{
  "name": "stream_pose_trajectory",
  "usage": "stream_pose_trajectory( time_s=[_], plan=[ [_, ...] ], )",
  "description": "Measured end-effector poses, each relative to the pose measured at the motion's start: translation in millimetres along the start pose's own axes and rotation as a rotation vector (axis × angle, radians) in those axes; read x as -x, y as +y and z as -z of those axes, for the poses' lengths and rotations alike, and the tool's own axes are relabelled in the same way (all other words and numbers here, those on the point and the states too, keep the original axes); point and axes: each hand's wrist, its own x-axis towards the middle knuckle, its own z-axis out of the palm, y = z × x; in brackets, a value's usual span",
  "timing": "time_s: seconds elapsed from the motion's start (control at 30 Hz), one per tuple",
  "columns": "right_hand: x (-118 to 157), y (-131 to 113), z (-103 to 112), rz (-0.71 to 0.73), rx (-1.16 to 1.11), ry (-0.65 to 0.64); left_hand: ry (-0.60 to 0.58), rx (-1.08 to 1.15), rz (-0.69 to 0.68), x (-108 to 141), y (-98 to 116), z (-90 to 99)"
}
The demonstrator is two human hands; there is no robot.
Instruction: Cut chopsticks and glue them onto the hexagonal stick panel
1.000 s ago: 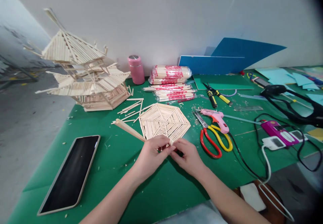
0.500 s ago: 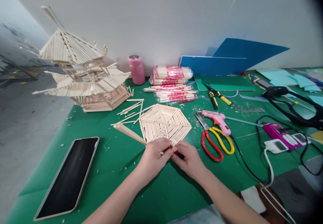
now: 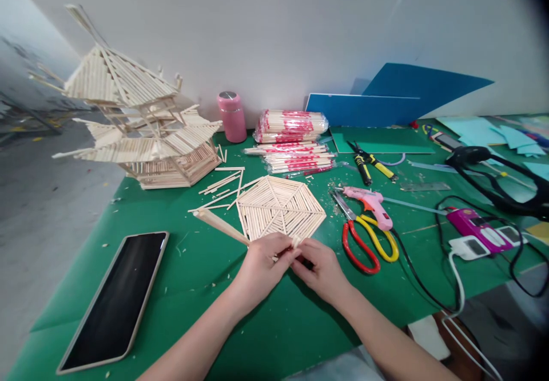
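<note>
Hands barely shifted since earlier frame. Left hand and right hand pinch small pale piece at near edge of stick panel. Panel flat, largely filled; tiered stick model upright; loose sticks unattached. Remaining work: cannot tell.

Pale stick bundle, slanted, partly hidden; polygonal stick panel flat beside it.

Pale wall behind a green-covered table, with grey floor to the left.
</note>
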Motion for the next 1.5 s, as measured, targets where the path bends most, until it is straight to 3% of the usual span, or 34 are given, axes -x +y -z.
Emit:
stream_pose_trajectory(
  time_s=[0.2, 0.57, 0.8, 0.93, 1.1, 1.23, 1.5],
  plan=[
    [1.0, -3.1, 1.9, -0.006, 0.004, -0.008, 0.070, 0.071, 0.052, 10.3, -0.6, 2.7],
    [8.6, -0.7, 2.3, -0.014, 0.036, 0.004, 0.153, -0.107, 0.187, 72.0, -16.1, 25.3],
    [32.7, 2.4, 15.6, -0.184, 0.089, 0.157, 0.284, -0.358, 0.186, 67.1, -43.3, 35.2],
    [36.3, 5.9, 18.1, -0.199, 0.171, 0.201, 0.250, -0.498, 0.098, 50.7, -56.9, 34.3],
    [24.7, 9.2, 6.1, -0.209, 0.310, 0.190, 0.162, -0.527, 0.030, 42.6, -62.7, 26.6],
    [19.3, 10.6, 2.0, -0.203, 0.290, 0.152, 0.111, -0.562, 0.000, 45.4, -60.6, 23.4],
    [15.8, 13.7, 16.0, -0.238, 0.143, 0.121, 0.079, -0.650, -0.030, 65.0, -49.1, 11.6]
  ],
)
